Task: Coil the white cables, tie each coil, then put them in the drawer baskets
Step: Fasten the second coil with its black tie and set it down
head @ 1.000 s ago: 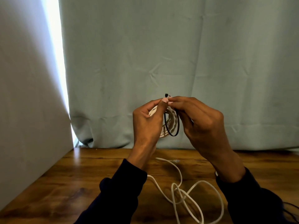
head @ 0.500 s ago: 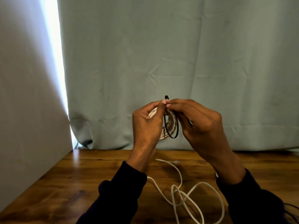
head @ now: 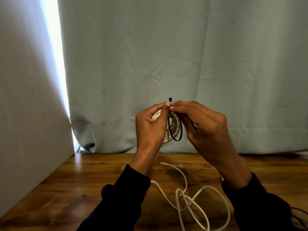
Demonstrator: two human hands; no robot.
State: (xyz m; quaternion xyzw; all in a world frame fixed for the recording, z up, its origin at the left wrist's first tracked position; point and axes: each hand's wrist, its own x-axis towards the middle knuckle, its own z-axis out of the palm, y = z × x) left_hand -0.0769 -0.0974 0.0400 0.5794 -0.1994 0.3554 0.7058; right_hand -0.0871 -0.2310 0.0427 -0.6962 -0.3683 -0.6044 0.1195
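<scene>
A coiled white cable (head: pixel 173 125) is held up in front of the curtain, mostly hidden behind my hands. My left hand (head: pixel 150 127) grips the coil and pinches the top of a black tie (head: pixel 175 130) that loops around it. My right hand (head: pixel 205 127) pinches the same tie at its head, fingertips touching those of the left. A second white cable (head: pixel 191 202) lies loose and tangled on the wooden table (head: pixel 75 189) below my wrists.
A pale green curtain (head: pixel 166 64) hangs close behind the table. A white wall (head: pixel 25 97) bounds the left side. Thin dark strands (head: pixel 300 214) show at the right edge of the table.
Both hands have kept their pinch on the tie and barely shifted. The black loop looks about the same size.
</scene>
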